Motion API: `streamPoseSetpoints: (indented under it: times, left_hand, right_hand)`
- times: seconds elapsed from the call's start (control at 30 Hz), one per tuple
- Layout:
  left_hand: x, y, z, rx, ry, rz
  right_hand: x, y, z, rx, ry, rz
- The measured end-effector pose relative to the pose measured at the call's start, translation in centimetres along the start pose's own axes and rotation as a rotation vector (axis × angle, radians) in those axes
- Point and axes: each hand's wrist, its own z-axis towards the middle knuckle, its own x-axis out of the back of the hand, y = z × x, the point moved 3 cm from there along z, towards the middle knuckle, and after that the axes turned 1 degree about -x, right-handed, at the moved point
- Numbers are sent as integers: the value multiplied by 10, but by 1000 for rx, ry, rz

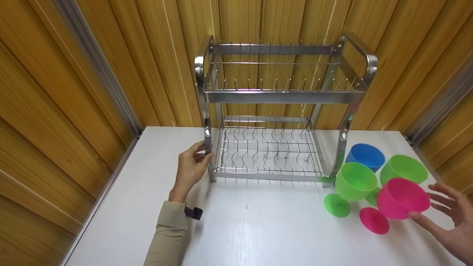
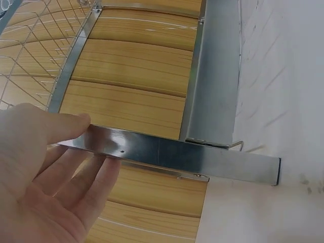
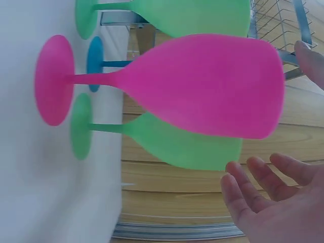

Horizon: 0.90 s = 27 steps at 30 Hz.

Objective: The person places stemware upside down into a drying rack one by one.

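Note:
A two-tier metal dish rack (image 1: 284, 97) stands at the back of the table. My left hand (image 1: 190, 168) holds its front left upright; in the left wrist view the thumb lies on one face of the metal upright (image 2: 152, 149) and the fingers behind it. At the right, my right hand (image 1: 452, 218) is beside a pink plastic goblet (image 1: 402, 203), fingers spread and thumb near its bowl. The goblet stands upright on its round foot. In the right wrist view the hand (image 3: 283, 202) has a gap between its fingers and the pink goblet (image 3: 207, 86).
Close behind the pink goblet stand a green goblet (image 1: 354, 184), another green goblet (image 1: 404, 170) and a blue goblet (image 1: 364, 155). They crowd near the rack's right leg. Wood-patterned panels (image 1: 173, 66) wall in the white table (image 1: 258, 229) at the back and sides.

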Motion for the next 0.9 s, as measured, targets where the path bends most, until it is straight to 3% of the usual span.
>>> streamPoseSetpoints:
  times: [0.3,0.63,0.73,0.9]
  left_hand:
    - [-3,-1,-1,-28,21,10]
    - [1,-4,-1,5,25,-3]
    - [0,-3,-1,7,25,-6]
    - [-1,-4,-2,17,14,-5]
  right_hand:
    - [-16,24,-18,-208,-139,-8]
    - [-41,43,-21,-331,-319,64]
    - [-46,48,-18,-343,-350,97]
    - [-54,54,-15,-298,-387,137]
